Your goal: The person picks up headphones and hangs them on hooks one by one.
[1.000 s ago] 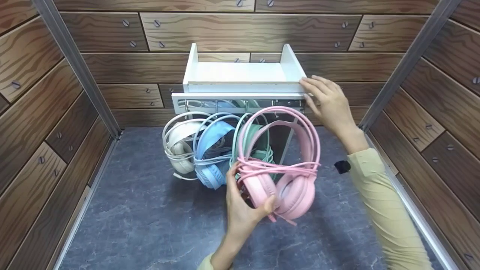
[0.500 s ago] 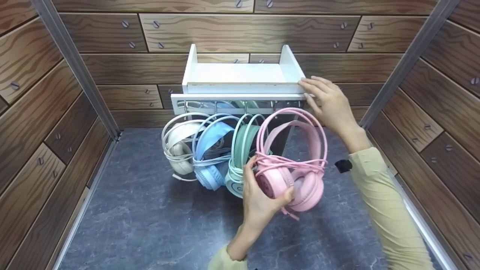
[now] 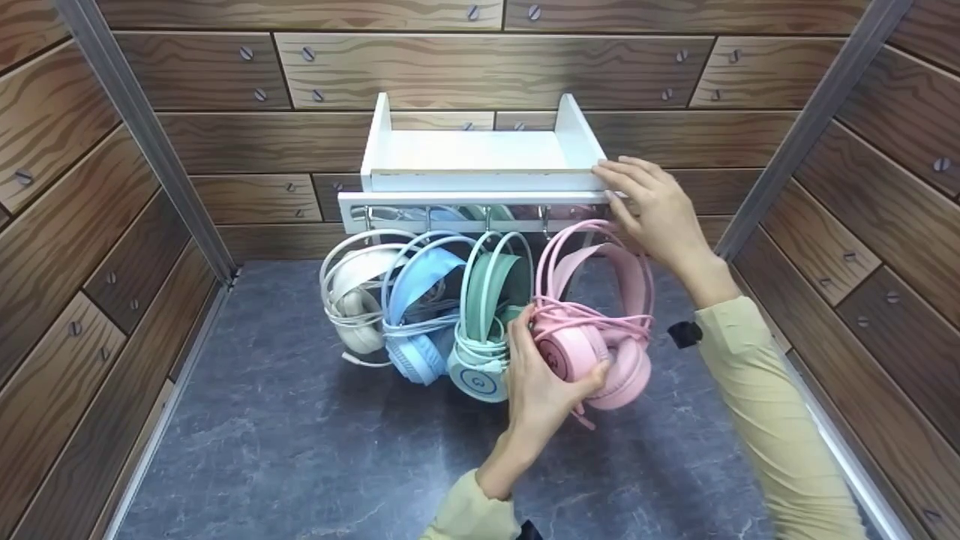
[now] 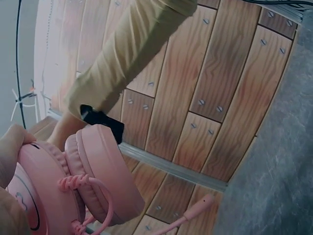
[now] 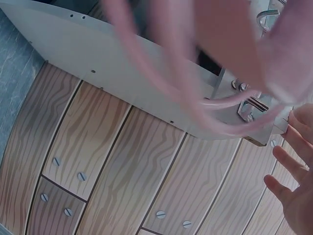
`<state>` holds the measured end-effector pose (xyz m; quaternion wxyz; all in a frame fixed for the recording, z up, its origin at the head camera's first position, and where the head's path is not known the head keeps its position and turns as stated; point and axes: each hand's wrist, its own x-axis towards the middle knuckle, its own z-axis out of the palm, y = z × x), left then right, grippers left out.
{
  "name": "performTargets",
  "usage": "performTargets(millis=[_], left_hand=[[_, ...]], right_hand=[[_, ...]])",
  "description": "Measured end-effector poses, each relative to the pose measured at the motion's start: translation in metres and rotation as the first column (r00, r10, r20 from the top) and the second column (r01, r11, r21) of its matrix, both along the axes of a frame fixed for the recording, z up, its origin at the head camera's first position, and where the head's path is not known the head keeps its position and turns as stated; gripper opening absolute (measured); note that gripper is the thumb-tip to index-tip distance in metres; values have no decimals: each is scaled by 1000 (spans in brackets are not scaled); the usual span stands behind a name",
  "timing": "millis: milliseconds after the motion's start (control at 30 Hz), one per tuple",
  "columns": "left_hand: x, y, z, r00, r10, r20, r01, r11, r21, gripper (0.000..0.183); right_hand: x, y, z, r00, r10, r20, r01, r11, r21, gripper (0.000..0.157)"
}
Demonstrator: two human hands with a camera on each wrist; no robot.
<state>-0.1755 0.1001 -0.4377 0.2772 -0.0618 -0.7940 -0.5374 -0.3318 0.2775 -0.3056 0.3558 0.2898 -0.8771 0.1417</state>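
Pink headphones, their cable wound round the middle, are at the right end of a white rack. My left hand grips one ear cup, thumb on the near side. In the right wrist view the headband loops by a metal hook; whether its weight hangs there I cannot tell. My right hand rests on the rack's right corner, fingers extended. Left of the pink pair hang mint green headphones, blue headphones and white headphones, each with a wound cable.
The rack has an open shelf on top and a row of hooks beneath. Wood-patterned walls enclose the back and both sides. A dark grey marbled floor lies below.
My left hand has moved right and slightly up with the pink headphones, bringing their headband to the rack's right end and uncovering the mint green pair. The right hand stays on the corner.
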Motion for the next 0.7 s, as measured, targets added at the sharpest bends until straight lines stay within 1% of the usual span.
performTargets(millis=[133, 233, 333, 433, 567, 700], left_hand=[[-4, 6, -5, 1000, 6, 2, -6, 999, -39, 104], [-8, 11, -10, 1000, 4, -20, -6, 996, -87, 106], [-13, 17, -19, 998, 26, -50, -34, 987, -160, 109], [-16, 23, -27, 996, 64, -68, -78, 972, -220, 112], [-19, 28, -35, 993, 83, -84, -102, 963, -250, 119], [-20, 31, -39, 988, 98, -118, -128, 951, -282, 126]], right_hand=[[0, 0, 1, 1000, 2, -4, -2, 1000, 0, 34], [0, -1, 2, 1000, -1, -2, 1, 1000, -3, 35], [1, 0, 2, 1000, -3, 1, 3, 1000, -9, 34], [1, 0, 1, 1000, -4, 10, 4, 1000, -21, 34], [0, 1, 0, 1000, -9, 18, 9, 1000, -28, 34], [-1, 1, -2, 1000, -14, 14, 15, 1000, -16, 35]])
